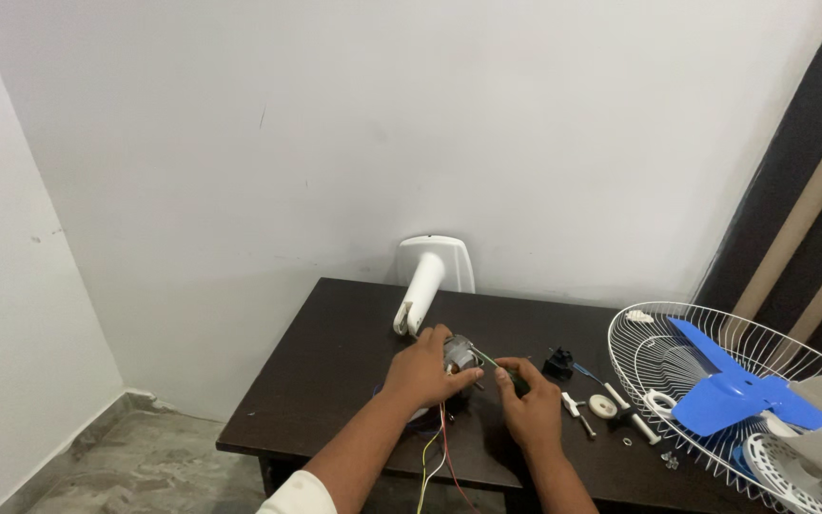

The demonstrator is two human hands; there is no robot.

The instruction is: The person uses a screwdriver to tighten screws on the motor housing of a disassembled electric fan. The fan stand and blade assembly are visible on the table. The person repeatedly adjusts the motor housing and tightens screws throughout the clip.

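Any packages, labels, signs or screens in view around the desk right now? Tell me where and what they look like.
None that I can see: no package, sign or screen on the dark desk or the white wall.
Any label on the motor under the left hand is too small to tell.
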